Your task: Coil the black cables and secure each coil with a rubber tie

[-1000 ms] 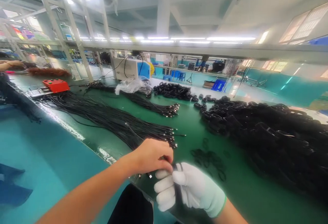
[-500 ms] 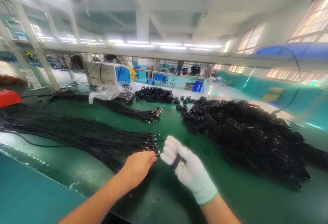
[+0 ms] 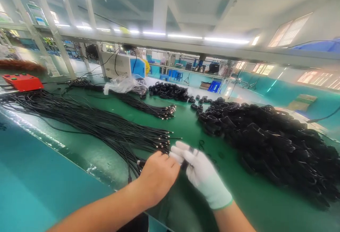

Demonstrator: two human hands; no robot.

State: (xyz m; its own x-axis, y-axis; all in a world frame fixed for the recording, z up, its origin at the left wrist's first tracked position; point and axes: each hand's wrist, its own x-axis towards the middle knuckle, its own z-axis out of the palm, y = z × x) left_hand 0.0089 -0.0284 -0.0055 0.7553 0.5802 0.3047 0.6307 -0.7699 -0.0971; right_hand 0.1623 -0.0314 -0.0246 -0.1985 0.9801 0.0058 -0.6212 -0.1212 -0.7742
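Fingers of the bare left hand [image 3: 157, 176] are being curled down over the near tips of the long bundle of thin black cables with metal end connectors [image 3: 87, 120], low in the middle of the frame; whether a single cable is being pinched there cannot be told, since the fingertips are hidden behind the knuckles. Just to the right, fingers of the white-gloved right hand [image 3: 199, 170] are being closed around a small black looped piece, probably a cable tie or band [image 3: 190, 151], whose top is showing above the glove. The two hands are touching at the fingertips.

Judging from this, a cable end is being picked out of the bundle and brought to the band. The next move would call for one connector to be separated cleanly from its neighbours, which are lying tightly packed.

The bundle is fanning from the left edge of the frame across the green bench mat [image 3: 186, 126] to the hands. A large heap of coiled black cables [image 3: 268, 140] is lying at the right, well apart from the hands.
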